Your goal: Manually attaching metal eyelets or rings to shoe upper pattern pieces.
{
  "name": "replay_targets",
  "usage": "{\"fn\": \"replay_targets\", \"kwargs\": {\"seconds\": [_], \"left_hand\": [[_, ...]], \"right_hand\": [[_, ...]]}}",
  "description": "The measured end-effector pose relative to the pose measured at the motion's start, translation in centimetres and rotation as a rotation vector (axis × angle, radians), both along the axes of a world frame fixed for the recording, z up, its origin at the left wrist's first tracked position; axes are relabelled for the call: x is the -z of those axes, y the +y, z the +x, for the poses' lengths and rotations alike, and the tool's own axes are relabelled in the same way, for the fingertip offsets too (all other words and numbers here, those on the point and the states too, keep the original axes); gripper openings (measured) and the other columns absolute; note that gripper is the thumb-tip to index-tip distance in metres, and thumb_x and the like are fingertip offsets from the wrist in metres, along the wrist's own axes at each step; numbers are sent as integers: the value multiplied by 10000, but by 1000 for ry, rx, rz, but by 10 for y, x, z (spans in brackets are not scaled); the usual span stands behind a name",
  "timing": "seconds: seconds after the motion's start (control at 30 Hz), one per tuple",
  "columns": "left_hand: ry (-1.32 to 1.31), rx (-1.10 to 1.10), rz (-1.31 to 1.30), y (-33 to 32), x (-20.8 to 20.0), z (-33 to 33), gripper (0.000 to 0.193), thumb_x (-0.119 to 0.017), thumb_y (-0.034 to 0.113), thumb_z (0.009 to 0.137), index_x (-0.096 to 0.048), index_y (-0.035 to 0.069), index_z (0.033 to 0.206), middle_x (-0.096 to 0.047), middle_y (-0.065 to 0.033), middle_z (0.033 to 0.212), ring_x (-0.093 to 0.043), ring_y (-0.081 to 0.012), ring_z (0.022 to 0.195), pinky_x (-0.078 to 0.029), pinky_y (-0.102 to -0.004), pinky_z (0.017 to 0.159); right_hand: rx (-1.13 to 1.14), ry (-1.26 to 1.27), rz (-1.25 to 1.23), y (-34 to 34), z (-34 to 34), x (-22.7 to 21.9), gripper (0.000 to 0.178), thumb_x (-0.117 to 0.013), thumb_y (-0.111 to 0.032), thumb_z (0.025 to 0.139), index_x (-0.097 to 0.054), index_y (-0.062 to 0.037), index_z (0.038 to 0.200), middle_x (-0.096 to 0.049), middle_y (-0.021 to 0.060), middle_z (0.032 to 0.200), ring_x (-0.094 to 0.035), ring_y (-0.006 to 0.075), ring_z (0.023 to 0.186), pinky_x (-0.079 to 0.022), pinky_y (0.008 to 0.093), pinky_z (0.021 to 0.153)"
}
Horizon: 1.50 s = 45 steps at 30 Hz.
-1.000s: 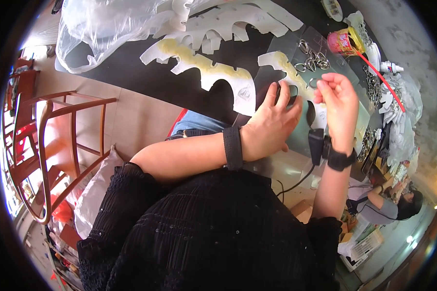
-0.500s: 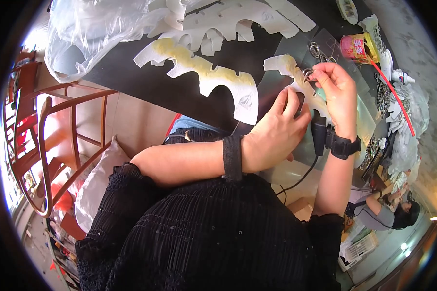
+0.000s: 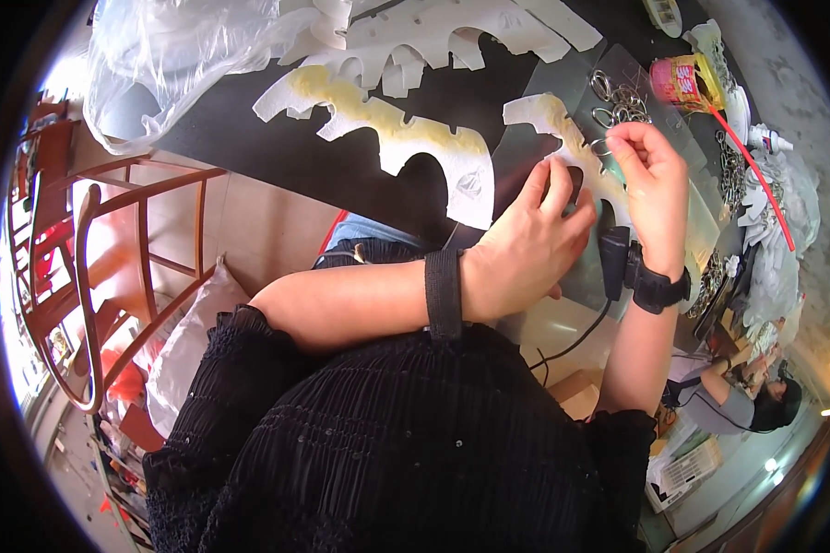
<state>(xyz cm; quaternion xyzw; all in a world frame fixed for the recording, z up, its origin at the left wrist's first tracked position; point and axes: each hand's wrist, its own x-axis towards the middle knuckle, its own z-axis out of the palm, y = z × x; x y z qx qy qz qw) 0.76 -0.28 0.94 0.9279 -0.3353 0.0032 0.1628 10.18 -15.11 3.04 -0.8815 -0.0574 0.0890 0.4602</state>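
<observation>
My right hand (image 3: 652, 180) pinches a thin metal ring (image 3: 600, 146) between thumb and forefinger. It hovers over a white scalloped cut-out piece (image 3: 539, 109) with yellowish stains. My left hand (image 3: 530, 240) is bent over the same piece, its fingertips holding the piece's near edge; the thumb sits well apart from them. Just beyond my right hand lies a pile of silver metal rings (image 3: 627, 100). A larger white cut-out piece (image 3: 392, 134), yellow along its upper edge, rests on the black table to the left.
More white cut-out pieces (image 3: 424, 37) and a clear plastic bag (image 3: 171, 64) lie at the back. A pink and yellow tub (image 3: 678, 83) with a red stick (image 3: 754, 170) stands right. A wooden chair (image 3: 138, 249) is at left; a co-worker (image 3: 733, 396) sits lower right.
My right hand has shifted slightly right, drawing the ring away from my left fingertips. More of the ring pile shows. My left hand stays on the piece.
</observation>
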Motion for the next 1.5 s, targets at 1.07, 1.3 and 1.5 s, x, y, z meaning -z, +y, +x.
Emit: {"fn": "replay_targets", "kwargs": {"seconds": [1.07, 1.3, 1.5], "left_hand": [[91, 14, -134, 4, -2, 5, 673, -753, 460, 602, -626, -2, 1075, -432, -126, 1212, -368, -461, 1172, -305, -489, 1056], [86, -26, -237, 5, -1, 6, 712, -760, 461, 589, -560, -33, 1061, -427, -151, 1188, -381, -436, 1165, -332, -470, 1034], [38, -81, -275, 5, -2, 7, 741, -776, 440, 565, -526, -27, 1083, -409, -200, 1256, -415, -381, 1137, -360, -430, 1006]], "right_hand": [[-17, -83, -172, 6, 9, 22, 65, -679, -60, 792, -655, -5, 819, -651, 65, 685, -560, 111, 560, -454, 256, 549], [-16, -93, -187, 6, 9, 22, 61, -681, -52, 788, -658, -2, 813, -657, 72, 690, -580, 118, 569, -464, 260, 554], [-15, -85, -170, 7, 9, 22, 63, -680, -54, 788, -664, -2, 819, -662, 73, 697, -576, 117, 567, -463, 259, 553]]}}
